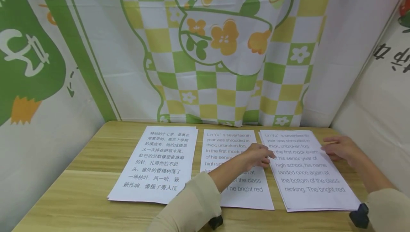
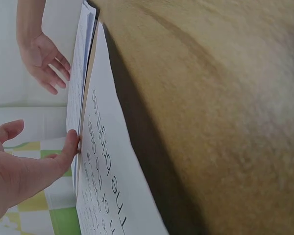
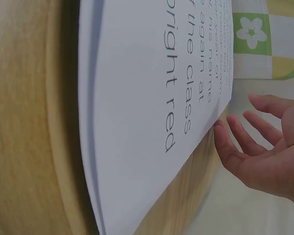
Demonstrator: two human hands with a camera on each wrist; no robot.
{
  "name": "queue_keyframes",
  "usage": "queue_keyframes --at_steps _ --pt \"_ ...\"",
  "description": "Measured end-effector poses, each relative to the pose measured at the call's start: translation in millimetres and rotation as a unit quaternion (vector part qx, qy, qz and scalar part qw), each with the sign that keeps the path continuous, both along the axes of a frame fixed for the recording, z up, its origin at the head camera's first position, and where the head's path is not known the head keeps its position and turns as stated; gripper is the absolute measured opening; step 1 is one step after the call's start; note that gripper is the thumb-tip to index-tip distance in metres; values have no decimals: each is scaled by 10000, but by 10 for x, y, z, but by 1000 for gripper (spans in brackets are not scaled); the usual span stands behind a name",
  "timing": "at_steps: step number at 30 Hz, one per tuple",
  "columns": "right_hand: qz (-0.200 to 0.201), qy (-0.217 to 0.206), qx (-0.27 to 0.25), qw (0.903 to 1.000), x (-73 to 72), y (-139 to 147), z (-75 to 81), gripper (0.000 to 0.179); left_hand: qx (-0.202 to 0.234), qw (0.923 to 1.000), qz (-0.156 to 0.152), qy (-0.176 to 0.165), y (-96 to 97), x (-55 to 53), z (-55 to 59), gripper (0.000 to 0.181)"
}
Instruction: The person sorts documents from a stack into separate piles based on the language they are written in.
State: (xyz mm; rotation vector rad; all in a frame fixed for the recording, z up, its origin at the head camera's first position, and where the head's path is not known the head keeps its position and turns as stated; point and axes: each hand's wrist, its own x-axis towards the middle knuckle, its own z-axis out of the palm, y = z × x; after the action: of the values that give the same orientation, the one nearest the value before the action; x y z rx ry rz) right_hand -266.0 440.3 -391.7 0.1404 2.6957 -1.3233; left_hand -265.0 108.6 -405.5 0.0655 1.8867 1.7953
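Note:
On the right of the table lies a stack of printed English sheets (image 1: 310,178), its edges slightly uneven. My left hand (image 1: 255,154) reaches over the middle English sheet (image 1: 246,200), its fingertips at the left edge of the right stack. At the opposite edge is my right hand (image 1: 341,148), with loosely bent fingers. The right wrist view shows that hand (image 3: 269,142) beside the paper edge, palm partly turned up, holding nothing. In the left wrist view, the left hand's fingers (image 2: 68,147) touch or nearly touch the sheets' edge.
Further left lies a stack of sheets with Chinese text (image 1: 153,168). All the papers are on a wooden table (image 1: 80,175). Behind it hangs a checked, flowered curtain (image 1: 208,79), and pale fabric walls (image 1: 378,118) stand at the sides.

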Motion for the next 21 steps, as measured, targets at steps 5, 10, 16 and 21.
queue_keyframes --at_steps 5,10,16,21 --pt "0 297 74 9995 -11 -195 15 63 -93 9999 -1 123 -65 22 34 54" --pt "239 599 -4 9979 -71 -557 -4 57 -437 9977 -51 525 -304 14 79 55" --pt "680 631 -275 9953 -115 -1060 -63 51 -493 9966 118 653 -723 -91 66 55" --pt "936 715 -765 9901 -154 -1404 -91 47 -567 9949 496 669 -1086 -123 67 56"
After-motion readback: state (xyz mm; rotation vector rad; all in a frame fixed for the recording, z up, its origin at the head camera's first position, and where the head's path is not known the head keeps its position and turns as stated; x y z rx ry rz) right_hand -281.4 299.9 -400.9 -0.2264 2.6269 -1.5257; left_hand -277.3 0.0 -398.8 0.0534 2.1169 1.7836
